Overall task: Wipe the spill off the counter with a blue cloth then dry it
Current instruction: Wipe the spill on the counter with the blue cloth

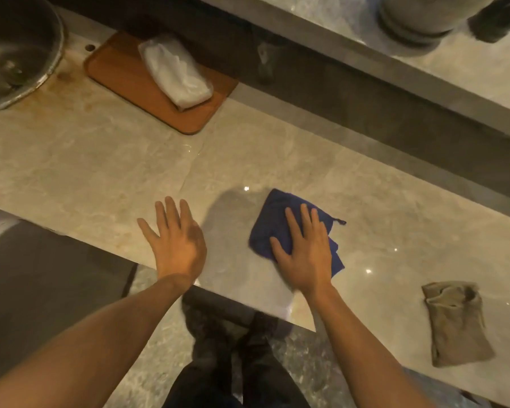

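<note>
A folded blue cloth (273, 219) lies on the beige marble counter (100, 160). My right hand (304, 251) presses flat on top of it, fingers spread, covering its lower right part. My left hand (175, 240) rests flat and spread on the counter near the front edge, left of the cloth and apart from it, holding nothing. Between the two hands a wet-looking darker patch (233, 213) shows on the stone. A crumpled beige cloth (457, 322) lies on the counter to the right.
A wooden board (121, 72) with a clear bag of white material (175, 73) sits at the back left, beside a round metal sink (15, 48). A raised ledge (424, 63) runs behind the counter, with a grey pot base (418, 19) on it. My legs stand below the counter's edge.
</note>
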